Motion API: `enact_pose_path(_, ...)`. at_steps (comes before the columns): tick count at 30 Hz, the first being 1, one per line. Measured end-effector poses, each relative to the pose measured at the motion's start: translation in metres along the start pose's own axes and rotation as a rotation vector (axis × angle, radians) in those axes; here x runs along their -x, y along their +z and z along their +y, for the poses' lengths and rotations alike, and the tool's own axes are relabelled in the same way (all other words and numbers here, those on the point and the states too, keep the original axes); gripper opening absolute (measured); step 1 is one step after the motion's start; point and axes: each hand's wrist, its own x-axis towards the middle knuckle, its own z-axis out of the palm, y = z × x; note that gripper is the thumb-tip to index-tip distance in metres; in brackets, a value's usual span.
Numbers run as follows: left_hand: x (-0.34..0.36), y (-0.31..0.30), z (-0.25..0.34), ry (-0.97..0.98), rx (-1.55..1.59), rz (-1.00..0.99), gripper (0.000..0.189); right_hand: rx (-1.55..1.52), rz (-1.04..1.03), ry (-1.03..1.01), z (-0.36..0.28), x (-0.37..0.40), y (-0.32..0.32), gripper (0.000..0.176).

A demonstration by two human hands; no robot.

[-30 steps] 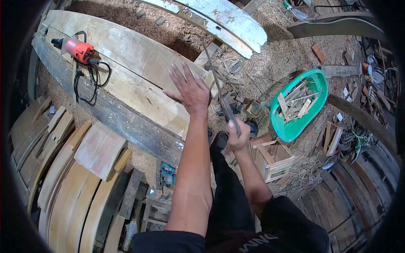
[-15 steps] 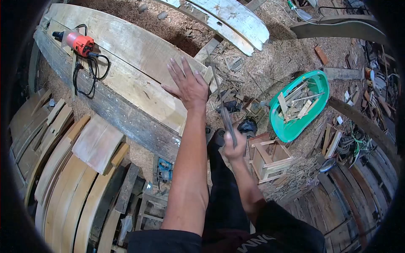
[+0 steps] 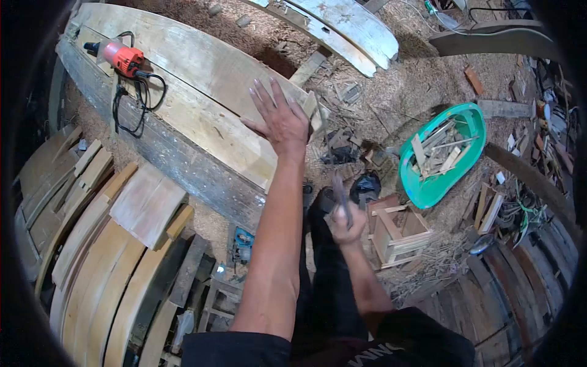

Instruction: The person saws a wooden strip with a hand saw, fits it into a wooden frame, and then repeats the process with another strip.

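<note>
My left hand [image 3: 282,122] lies flat with fingers spread on the pale wooden planks [image 3: 202,67], near their right end. The planks sit side by side with a dark gap between them, and a short wood block [image 3: 310,105] stands at that end. In front of my legs, my right hand [image 3: 348,225] is closed round a long, thin, dark hand tool [image 3: 341,192]. Motion blurs the tool, so I cannot tell its exact kind. Its far end points up toward the plank end, apart from the wood.
An orange power tool [image 3: 123,59] with a black cord rests on the planks. To the right are a green tub [image 3: 422,199] of wood scraps and a small wooden frame [image 3: 382,248]. Curved boards [image 3: 92,287] are stacked at the lower left. A blue tool [image 3: 244,238] lies beside them.
My right hand has drawn down and toward me, taking the tool away from the plank end. My left hand keeps its place on the planks. The whole view has shifted slightly.
</note>
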Motion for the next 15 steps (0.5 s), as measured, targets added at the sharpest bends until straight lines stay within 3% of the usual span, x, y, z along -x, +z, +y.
enact_pose_path(2,0.000,0.000,0.001,-0.008,-0.012,0.001,0.059,-0.055,-0.006,0.098,-0.016,-0.041,0.017,0.034)
enact_pose_path(3,0.001,-0.001,-0.001,-0.012,-0.012,-0.007,0.060,-0.023,-0.018,-0.002,-0.006,-0.062,0.026,0.032)
enact_pose_path(4,0.000,-0.001,-0.001,-0.019,-0.007,-0.015,0.061,-0.026,-0.055,0.038,-0.005,-0.070,0.027,0.030)
enact_pose_path(9,0.001,-0.001,0.001,-0.004,0.023,-0.021,0.062,0.017,-0.047,0.010,0.008,0.002,0.000,0.026)
enact_pose_path(15,0.001,-0.001,0.001,0.004,0.019,0.013,0.059,0.005,-0.061,0.043,-0.013,-0.071,0.025,0.033)
